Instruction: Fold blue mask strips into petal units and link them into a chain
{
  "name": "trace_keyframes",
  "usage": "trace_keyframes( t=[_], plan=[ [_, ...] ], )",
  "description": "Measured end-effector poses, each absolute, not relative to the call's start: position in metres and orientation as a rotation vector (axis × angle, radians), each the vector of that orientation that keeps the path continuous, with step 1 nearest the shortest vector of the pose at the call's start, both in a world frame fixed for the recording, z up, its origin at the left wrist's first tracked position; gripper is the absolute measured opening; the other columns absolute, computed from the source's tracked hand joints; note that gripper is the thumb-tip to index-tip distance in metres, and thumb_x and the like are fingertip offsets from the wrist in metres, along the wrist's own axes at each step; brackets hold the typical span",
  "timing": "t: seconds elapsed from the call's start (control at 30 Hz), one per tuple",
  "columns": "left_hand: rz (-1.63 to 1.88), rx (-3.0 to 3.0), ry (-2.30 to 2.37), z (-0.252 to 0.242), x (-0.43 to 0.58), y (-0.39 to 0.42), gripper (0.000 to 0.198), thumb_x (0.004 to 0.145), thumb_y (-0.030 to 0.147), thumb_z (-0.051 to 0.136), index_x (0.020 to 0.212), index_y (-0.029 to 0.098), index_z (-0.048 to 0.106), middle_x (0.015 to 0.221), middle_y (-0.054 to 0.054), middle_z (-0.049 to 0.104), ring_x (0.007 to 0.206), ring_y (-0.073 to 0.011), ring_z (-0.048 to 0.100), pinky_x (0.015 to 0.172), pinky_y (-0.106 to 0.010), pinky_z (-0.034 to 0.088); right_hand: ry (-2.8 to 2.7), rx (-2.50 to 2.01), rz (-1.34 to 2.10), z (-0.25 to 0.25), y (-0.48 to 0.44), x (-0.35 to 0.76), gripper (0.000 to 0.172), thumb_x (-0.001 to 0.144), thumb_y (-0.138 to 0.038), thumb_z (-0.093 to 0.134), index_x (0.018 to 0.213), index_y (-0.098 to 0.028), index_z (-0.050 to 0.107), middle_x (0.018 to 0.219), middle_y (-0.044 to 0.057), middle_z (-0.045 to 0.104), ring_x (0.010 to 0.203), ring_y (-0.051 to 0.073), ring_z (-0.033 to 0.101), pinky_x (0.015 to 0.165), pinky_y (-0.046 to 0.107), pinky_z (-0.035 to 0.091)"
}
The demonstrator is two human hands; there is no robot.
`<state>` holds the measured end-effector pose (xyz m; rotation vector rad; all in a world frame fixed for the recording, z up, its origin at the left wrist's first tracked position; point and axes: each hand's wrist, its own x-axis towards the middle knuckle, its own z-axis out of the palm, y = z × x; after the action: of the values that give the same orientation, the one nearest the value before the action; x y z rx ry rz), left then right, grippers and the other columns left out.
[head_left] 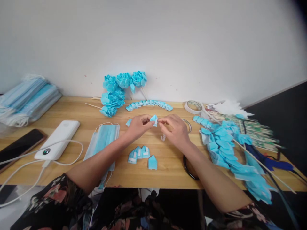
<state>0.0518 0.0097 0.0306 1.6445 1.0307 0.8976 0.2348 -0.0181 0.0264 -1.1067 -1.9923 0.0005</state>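
Above the middle of the table, my left hand pinches a small light-blue folded petal that bears a white strip. My right hand is closed at the petal's right edge, thumb and forefinger together; whatever lies between those fingertips is too small to make out. Beneath it lie small white paper scraps. Closer to me, several joined petals with white strips rest beside a single pointed petal. Another blue piece is partly hidden behind my left hand.
Blue paper-like flowers and a curved petal row are at the back. Face masks, a power bank and a phone lie left. Tape, a blue petal garland and a blue-handled tool are right.
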Motion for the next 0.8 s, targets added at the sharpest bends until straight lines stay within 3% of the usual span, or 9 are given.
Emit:
trace_keyframes(
  t=[0.3, 0.8],
  plan=[
    [0.922, 1.693, 1.004, 0.0278, 0.0533, 0.0095, 0.023, 0.078, 0.035, 0.057, 0.069, 0.015, 0.056, 0.06, 0.004, 0.046, 0.057, -0.0084, 0.04, 0.054, -0.022, 0.029, -2.011, -1.11, 0.017, 0.0266, -0.019, 0.2333, 0.006, 0.087, -0.021, 0.059, 0.085, -0.022, 0.065, 0.081, 0.003, 0.07, 0.079, 0.018, 0.061, 0.073, 0.032, 0.045],
    [0.893, 1.739, 1.038, 0.0282, 0.0525, 0.0094, 0.025, 0.077, 0.038, 0.056, 0.067, 0.015, 0.056, 0.06, 0.003, 0.046, 0.057, -0.0089, 0.039, 0.054, -0.023, 0.028, -1.989, -1.131, 0.165, 0.0273, -0.0195, 0.2331, 0.014, 0.088, -0.018, 0.054, 0.082, -0.022, 0.066, 0.074, 0.002, 0.067, 0.075, 0.017, 0.059, 0.072, 0.032, 0.043]
  ],
)
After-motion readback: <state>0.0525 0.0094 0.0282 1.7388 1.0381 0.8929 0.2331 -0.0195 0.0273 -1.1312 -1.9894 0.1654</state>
